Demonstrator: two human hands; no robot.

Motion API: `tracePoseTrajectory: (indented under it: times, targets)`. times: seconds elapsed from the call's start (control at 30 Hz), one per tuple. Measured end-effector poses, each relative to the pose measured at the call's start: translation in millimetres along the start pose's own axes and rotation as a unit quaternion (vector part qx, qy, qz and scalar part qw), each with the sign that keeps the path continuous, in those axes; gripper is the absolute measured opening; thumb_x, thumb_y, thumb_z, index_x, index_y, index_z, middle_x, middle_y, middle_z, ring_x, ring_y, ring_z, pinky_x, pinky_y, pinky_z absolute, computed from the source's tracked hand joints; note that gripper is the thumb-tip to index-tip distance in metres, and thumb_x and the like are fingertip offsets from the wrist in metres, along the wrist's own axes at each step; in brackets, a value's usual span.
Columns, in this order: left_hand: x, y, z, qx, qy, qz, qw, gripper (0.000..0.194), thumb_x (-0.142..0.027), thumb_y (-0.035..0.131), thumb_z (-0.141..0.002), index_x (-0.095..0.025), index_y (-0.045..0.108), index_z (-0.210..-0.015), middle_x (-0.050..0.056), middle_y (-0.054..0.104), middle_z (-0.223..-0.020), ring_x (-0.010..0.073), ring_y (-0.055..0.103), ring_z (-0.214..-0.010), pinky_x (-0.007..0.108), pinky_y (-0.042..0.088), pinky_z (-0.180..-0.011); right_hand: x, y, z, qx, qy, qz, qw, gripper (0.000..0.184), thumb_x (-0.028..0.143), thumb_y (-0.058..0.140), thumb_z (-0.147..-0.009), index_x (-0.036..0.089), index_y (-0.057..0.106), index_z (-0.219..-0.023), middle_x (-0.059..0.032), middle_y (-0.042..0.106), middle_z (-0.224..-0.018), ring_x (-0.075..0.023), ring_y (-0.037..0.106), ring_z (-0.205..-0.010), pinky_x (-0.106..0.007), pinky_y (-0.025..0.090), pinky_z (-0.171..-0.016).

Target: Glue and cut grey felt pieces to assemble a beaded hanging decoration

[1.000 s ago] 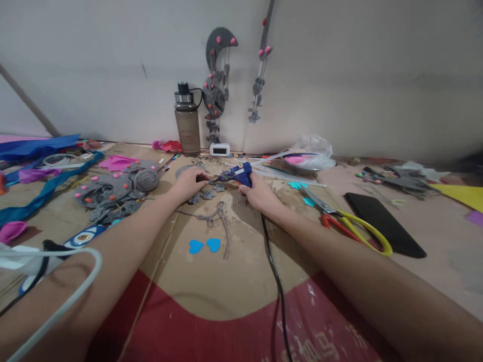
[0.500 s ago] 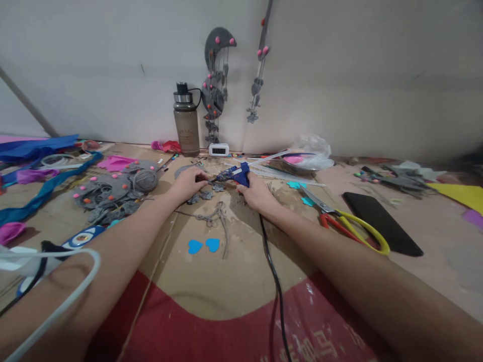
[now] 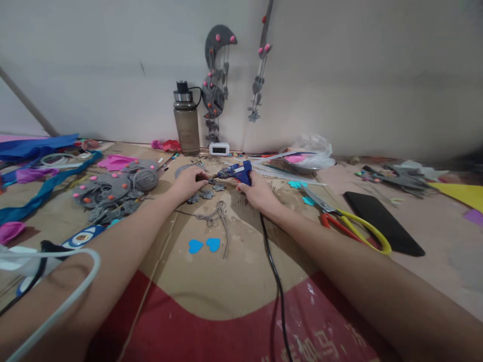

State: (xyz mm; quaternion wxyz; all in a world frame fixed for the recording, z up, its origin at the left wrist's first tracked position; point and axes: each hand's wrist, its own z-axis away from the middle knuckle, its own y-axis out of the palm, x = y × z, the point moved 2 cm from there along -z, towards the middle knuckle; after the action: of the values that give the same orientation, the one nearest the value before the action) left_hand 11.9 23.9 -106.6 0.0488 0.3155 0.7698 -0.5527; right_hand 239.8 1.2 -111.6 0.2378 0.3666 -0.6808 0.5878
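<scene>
My right hand (image 3: 260,192) is wrapped round a blue hot glue gun (image 3: 241,172), its nozzle pointing left at the fingers of my left hand (image 3: 190,182). Those left fingers are pinched together low over the cardboard, and what sits between them is too small to make out. Just below the nozzle lie several grey felt flowers (image 3: 207,193). Nearer to me is a knotted length of grey yarn (image 3: 213,216), with a blue heart (image 3: 195,246) and a second blue heart (image 3: 213,245) in front. A black cord (image 3: 272,266) trails from the glue gun towards me.
Scissors (image 3: 339,216) and a black phone (image 3: 383,223) lie to the right. A bottle (image 3: 186,123) and small digital clock (image 3: 219,149) stand by the wall, near hanging grey felt ornaments (image 3: 214,95). Grey felt pieces with pompoms (image 3: 109,188) and a yarn ball (image 3: 145,179) are left.
The glue gun has shifted slightly to the right and up in my right hand. My left hand stays pinched in nearly the same spot.
</scene>
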Motion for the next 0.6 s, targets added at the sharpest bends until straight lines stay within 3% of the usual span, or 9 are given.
tracePoseTrajectory:
  times: [0.33, 0.6]
  targets:
    - [-1.3, -1.5, 0.4, 0.006, -0.007, -0.022, 1.000, 0.013, -0.023, 0.063, -0.074, -0.017, 0.068, -0.084, 0.006, 0.068, -0.088, 0.0182, 0.060, -0.082, 0.032, 0.047, -0.079, -4.6, -0.2, -1.8, 0.021, -0.005, -0.003, 1.000, 0.021, 0.028, 0.050, -0.074, 0.020, 0.052, -0.094, -0.0052, 0.062, -0.084, -0.0195, 0.056, -0.074, -0.032, 0.043, -0.069]
    - [-5.9, -3.5, 0.6, -0.001, -0.013, -0.030, 0.999, 0.012, -0.024, 0.060, -0.075, -0.018, 0.067, -0.083, 0.006, 0.068, -0.091, 0.0188, 0.060, -0.087, 0.032, 0.047, -0.081, -19.3, -2.6, -5.5, -0.072, -0.010, -0.162, 0.984, 0.023, 0.036, 0.052, -0.074, 0.022, 0.051, -0.093, -0.0004, 0.058, -0.081, -0.0176, 0.052, -0.075, -0.033, 0.042, -0.075]
